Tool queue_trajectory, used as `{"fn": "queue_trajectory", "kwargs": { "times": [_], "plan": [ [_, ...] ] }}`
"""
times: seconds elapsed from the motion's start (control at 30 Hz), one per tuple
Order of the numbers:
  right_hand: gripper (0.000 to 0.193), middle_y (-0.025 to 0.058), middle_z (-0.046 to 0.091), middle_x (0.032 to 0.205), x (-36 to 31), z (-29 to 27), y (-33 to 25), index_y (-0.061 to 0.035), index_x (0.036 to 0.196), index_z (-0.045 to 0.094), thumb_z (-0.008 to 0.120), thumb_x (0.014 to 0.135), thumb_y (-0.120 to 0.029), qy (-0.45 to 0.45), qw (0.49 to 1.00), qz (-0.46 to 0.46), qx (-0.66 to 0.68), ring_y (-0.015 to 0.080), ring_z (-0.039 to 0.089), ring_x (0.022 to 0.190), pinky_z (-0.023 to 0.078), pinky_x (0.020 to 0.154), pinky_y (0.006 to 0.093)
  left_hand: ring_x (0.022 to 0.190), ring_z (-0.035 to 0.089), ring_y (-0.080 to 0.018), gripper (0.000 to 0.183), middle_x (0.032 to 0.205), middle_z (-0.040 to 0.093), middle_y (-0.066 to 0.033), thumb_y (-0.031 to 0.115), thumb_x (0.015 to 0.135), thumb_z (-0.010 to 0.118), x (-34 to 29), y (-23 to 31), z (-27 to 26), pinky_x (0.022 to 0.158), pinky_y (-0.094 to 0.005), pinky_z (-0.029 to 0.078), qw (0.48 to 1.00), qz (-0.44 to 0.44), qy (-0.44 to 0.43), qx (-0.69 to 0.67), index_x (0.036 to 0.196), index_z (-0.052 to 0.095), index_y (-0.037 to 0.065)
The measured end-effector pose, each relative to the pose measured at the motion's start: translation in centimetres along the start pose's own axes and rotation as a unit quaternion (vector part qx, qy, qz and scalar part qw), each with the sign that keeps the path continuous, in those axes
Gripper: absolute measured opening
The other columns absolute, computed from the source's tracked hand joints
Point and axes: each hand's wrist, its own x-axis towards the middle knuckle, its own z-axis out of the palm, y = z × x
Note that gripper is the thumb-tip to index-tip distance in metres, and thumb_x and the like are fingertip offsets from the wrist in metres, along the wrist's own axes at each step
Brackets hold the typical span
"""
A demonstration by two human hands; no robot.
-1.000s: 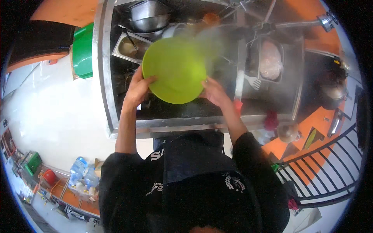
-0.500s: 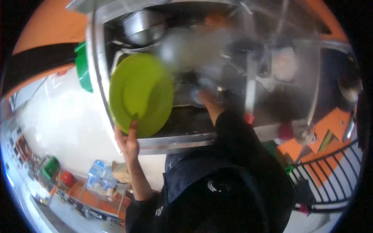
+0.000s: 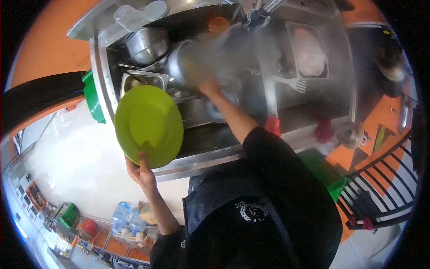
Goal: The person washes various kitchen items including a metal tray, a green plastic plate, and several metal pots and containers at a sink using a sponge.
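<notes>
The 2 forearms are bare. The left forearm (image 3: 161, 210) slants forward and leftward; the left hand (image 3: 142, 174) is closed in a pinch, thumb (image 3: 143, 161) on top and pointing forward, other fingers mostly hidden. The right forearm (image 3: 235, 117) reaches farther forward, angled inward; the right hand (image 3: 208, 85) is blurred, its finger pose unreadable.

The round, wide-rimmed lime-green plate (image 3: 150, 121) is plain; the black cloth garment (image 3: 291, 188) carries a white wreath emblem (image 3: 252, 211); the slotted, long-handled spatula (image 3: 293, 83) is white.
</notes>
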Motion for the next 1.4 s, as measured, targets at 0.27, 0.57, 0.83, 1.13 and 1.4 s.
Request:
{"fn": "queue_trajectory", "kwargs": {
  "times": [0.27,0.57,0.83,1.13,1.4],
  "plan": [
    [0.045,0.0235,0.058,0.105,7.9,2.6,4.7,-0.0029,0.115,0.049,0.060,0.075,-0.020,-0.128,0.990,0.044,-0.030,0.0391,0.056,0.099,0.045,0.087,0.0436,0.098,0.051,-0.0200,0.039,0.110,0.055,-0.0147,0.009,0.087,0.055,-1.0,0.5,1.0,0.085,-0.0309,0.042,0.999,-0.033,0.013,0.010,0.122,0.047,-0.005],
    [0.037,0.0186,0.058,0.100,-6.8,-7.8,-5.4,-0.0014,0.109,0.050,0.059,0.078,-0.019,-0.110,0.956,0.103,0.251,0.0344,0.057,0.095,0.045,0.083,0.0430,0.105,0.052,-0.0206,0.046,0.122,0.050,-0.0154,0.007,0.091,0.049,0.7,0.8,4.2,0.088,-0.0294,0.043,0.998,-0.026,-0.061,-0.008,0.134,0.035,-0.001],
    [0.046,0.0238,0.027,0.141,-9.2,-2.0,-14.1,-0.0036,0.135,0.036,0.045,0.092,-0.019,-0.123,0.937,-0.226,0.235,0.0370,0.023,0.133,0.020,0.108,0.0431,0.091,0.056,-0.0148,0.049,0.117,0.053,-0.0105,-0.001,0.086,0.047,1.3,-1.0,5.9,0.070,-0.0231,0.047,0.980,-0.104,-0.114,-0.125,0.133,0.037,0.002],
    [0.046,0.0236,0.030,0.140,-6.7,-2.6,-12.6,0.0001,0.136,0.032,0.038,0.093,-0.016,-0.235,0.951,-0.110,0.167,0.0359,0.028,0.131,0.023,0.109,0.0382,0.108,0.052,-0.0208,0.062,0.119,0.051,-0.0105,-0.006,0.074,0.047,-3.9,-1.0,7.3,0.088,-0.0309,0.046,0.927,-0.177,-0.178,-0.279,0.134,0.034,0.002],
    [0.042,0.0210,0.034,0.139,-13.6,-6.7,-8.6,0.0003,0.131,0.041,0.041,0.092,-0.016,-0.221,0.928,-0.283,0.099,0.0346,0.029,0.131,0.023,0.108,0.0435,0.094,0.058,-0.0178,0.056,0.113,0.055,-0.0091,-0.010,0.078,0.046,-2.9,0.3,4.8,0.071,-0.0257,0.052,0.911,-0.184,-0.149,-0.338,0.132,0.037,0.003]
  ]
}}
